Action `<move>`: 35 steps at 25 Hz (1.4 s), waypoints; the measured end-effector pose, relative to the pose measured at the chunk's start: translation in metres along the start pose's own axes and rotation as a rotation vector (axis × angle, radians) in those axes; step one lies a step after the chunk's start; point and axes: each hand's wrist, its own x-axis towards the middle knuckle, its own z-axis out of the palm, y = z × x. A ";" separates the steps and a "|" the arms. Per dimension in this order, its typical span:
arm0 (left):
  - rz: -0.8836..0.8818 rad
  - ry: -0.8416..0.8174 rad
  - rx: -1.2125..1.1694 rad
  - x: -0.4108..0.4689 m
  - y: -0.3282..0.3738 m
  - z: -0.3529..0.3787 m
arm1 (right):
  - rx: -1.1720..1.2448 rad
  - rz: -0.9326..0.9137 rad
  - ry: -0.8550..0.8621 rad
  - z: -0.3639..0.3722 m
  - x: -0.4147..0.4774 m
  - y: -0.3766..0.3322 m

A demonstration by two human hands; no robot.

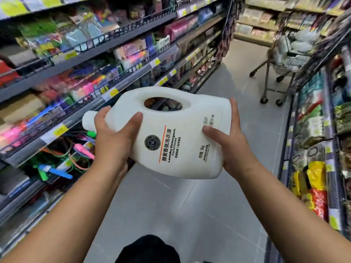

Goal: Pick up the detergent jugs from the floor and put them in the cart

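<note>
**Full jug in two hands, cart far down the aisle**

The aisle runs away from you between stocked shelves on the left and more on the right, with bare grey floor between them. The cart stands far right, already carrying pale packs, well apart from what you hold.

The detergent jug is off the floor, lying on its side at chest level, cap to the left and base to the right. Judge it heavy: it is a large jug and its label prints a weight. The white plastic looks stiff and smooth, so it may slide in a loose grasp, and liquid inside would shift as you tilt it.

Your left hand wraps the shoulder just beside the cap, thumb across the front face. Your right hand cups the base, thumb pressed on the label, fingers behind.

The moulded handle on the far edge is free; it is probably the surest hold for lowering the jug into the cart.
</note>
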 end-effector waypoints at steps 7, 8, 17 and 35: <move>0.026 -0.216 0.000 0.141 -0.002 0.179 | -0.072 -0.106 0.185 -0.086 0.160 -0.034; 0.023 -0.259 0.001 0.165 -0.003 0.208 | -0.081 -0.121 0.219 -0.098 0.186 -0.038; 0.012 -0.569 0.081 0.304 -0.009 0.475 | -0.007 -0.163 0.536 -0.230 0.367 -0.081; -0.089 -0.708 0.075 0.537 -0.101 1.021 | 0.009 -0.152 0.746 -0.580 0.798 -0.146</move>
